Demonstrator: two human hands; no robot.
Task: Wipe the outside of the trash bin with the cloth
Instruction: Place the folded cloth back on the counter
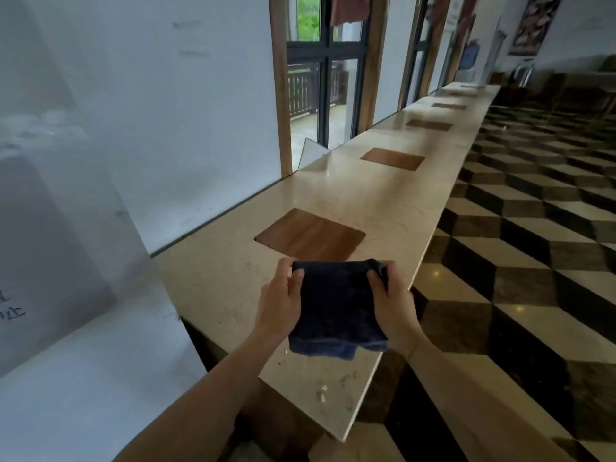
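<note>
A dark blue folded cloth (pixel 336 305) is held between both hands above the near end of a long beige stone counter (pixel 393 201). My left hand (pixel 280 301) grips the cloth's left edge, thumb on top. My right hand (pixel 393 301) grips its right edge, fingers curled over the top corner. The cloth's lower edge hangs loose below the hands. No trash bin is in view.
Brown wooden square insets (pixel 310 236) run along the counter top. White panels (pixel 100 161) stand at the left, a window with a wooden frame (pixel 320 78) behind. A cube-patterned tile floor (pixel 533 245) stretches to the right. Small crumbs (pixel 323 391) lie near the counter's front corner.
</note>
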